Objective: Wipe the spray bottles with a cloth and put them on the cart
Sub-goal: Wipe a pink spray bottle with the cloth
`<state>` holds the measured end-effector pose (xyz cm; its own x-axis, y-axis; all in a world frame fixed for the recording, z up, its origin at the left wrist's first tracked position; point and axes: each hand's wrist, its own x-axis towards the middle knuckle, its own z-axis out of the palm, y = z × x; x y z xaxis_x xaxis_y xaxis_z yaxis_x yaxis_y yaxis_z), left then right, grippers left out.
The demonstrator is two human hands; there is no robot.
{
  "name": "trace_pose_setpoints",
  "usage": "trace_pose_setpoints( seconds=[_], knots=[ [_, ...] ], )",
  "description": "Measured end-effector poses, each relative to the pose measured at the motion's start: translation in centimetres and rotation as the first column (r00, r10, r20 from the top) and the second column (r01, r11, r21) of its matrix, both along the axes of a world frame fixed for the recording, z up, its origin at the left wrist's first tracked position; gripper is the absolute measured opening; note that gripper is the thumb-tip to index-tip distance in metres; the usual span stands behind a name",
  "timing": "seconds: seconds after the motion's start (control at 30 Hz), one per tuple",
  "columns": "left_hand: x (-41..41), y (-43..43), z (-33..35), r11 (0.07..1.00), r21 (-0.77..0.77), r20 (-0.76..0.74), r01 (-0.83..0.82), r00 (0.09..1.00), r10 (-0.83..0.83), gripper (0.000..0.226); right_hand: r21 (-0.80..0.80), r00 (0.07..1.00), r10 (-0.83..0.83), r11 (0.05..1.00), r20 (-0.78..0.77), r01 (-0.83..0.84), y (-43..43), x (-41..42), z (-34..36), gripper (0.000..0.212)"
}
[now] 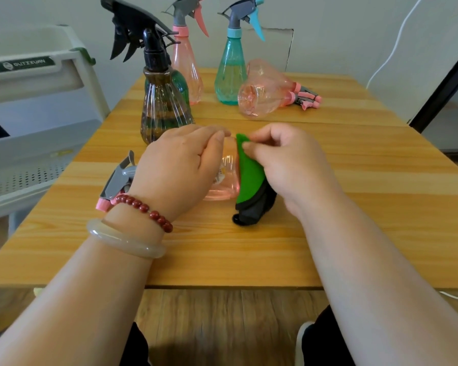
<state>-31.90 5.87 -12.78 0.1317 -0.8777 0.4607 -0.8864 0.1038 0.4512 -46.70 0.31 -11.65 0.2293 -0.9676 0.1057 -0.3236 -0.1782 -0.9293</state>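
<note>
A pink spray bottle [226,178] lies on its side on the wooden table [354,207], its grey and pink trigger head pointing left. My left hand [177,167] lies over its body and holds it down. My right hand [288,159] pinches a green and dark grey cloth [250,175] against the bottle's base end. Behind stand a brown bottle with a black trigger [161,101], an upright pink bottle [187,56] and a teal bottle [230,64]. One more pink bottle [265,88] lies on its side at the back.
A white cart [37,83] stands left of the table, its top tray level with the tabletop. A white cable [397,40] hangs on the wall at the right. A dark door frame [442,83] borders the table's right side.
</note>
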Motion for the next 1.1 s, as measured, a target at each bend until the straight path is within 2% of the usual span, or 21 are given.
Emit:
trace_pose_setpoints(
  seconds=[0.07,0.2,0.27,0.37,0.43,0.63,0.67,0.77,0.83,1.0,1.1],
  knots=[
    [0.0,0.0,0.0,1.0,-0.008,0.002,0.005,1.0,-0.005,0.048,-0.012,0.998,-0.009,1.0,0.063,0.01,0.1,0.2,0.0,0.005],
    [0.0,0.0,0.0,1.0,0.006,0.013,0.007,1.0,-0.007,0.049,0.07,0.985,0.015,0.998,-0.17,-0.003,0.0,-0.2,-0.8,0.01],
    [0.0,0.0,0.0,1.0,0.008,0.009,0.007,1.0,-0.007,0.049,0.065,0.979,0.03,0.998,-0.201,-0.017,-0.1,-0.4,-0.6,0.012],
    [0.1,-0.1,0.0,1.0,-0.002,-0.008,0.007,1.0,-0.007,0.048,-0.013,0.999,0.017,1.0,0.035,-0.016,0.2,-0.1,0.3,0.015],
    [0.0,-0.1,0.0,1.0,-0.005,-0.007,0.011,1.0,-0.011,0.049,-0.048,0.995,0.026,0.999,0.099,-0.021,0.4,-0.1,0.4,0.015],
    [0.1,0.0,0.0,1.0,0.011,0.019,0.004,1.0,-0.004,0.05,0.053,0.989,0.021,0.999,-0.147,-0.013,0.2,-0.5,-0.8,0.017],
    [0.0,0.0,0.1,1.0,0.012,0.014,0.004,1.0,-0.004,0.049,0.044,0.991,0.022,0.999,-0.132,-0.017,0.2,-0.5,-0.5,0.016],
    [-0.1,0.0,0.1,1.0,-0.002,-0.001,0.006,1.0,-0.006,0.046,-0.024,0.994,0.048,0.999,0.096,-0.046,0.5,-0.4,0.6,0.017],
    [-0.1,0.1,0.1,1.0,-0.009,0.004,0.006,1.0,-0.006,0.048,-0.061,0.989,0.068,0.996,0.128,-0.06,0.6,-0.4,0.7,0.02],
    [-0.1,0.0,0.2,1.0,0.021,0.039,0.002,0.999,-0.003,0.051,0.083,0.99,0.071,0.995,-0.121,-0.061,0.2,-1.0,-0.6,0.017],
    [-0.2,0.1,0.2,1.0,0.021,0.026,-0.007,1.0,0.006,0.048,0.048,0.982,0.063,0.997,-0.18,-0.055,0.1,-0.9,-0.4,0.016]
  ],
)
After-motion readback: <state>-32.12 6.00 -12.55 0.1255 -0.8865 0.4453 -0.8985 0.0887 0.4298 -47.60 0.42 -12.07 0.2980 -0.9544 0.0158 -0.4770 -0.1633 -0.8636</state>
